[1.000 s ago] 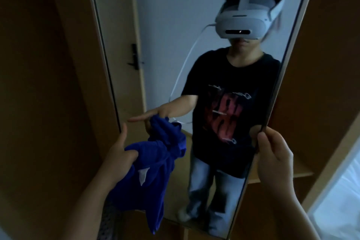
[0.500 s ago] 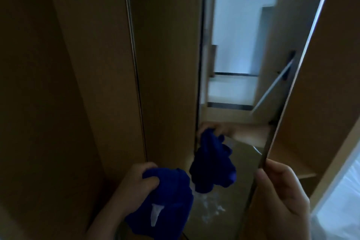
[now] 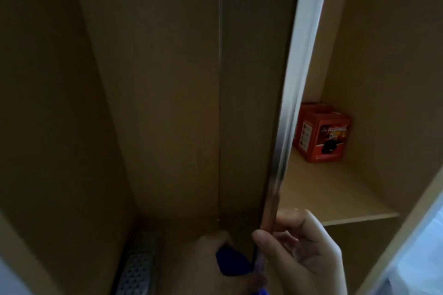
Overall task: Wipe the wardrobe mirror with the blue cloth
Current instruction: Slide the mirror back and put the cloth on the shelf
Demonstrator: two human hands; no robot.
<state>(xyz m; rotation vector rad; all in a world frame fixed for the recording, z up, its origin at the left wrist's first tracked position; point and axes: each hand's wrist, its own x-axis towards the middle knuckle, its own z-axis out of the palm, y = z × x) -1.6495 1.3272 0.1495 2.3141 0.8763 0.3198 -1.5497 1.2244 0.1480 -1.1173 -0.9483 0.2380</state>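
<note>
Mirror panel (image 3: pixel 291 93) stands edge-on, glass unseen — right hand (image 3: pixel 309 256) at five o'clock pinches its edge. At six o'clock the left hand (image 3: pixel 206 263) clutches the blue cloth (image 3: pixel 232 263), mostly hidden, cut off below.

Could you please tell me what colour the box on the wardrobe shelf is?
The box is orange-red with a dark picture on its front, seen in the head view.

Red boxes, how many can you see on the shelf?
1. The red box sits at the back of the shelf, right of the door edge. That edge may hide more.
</note>
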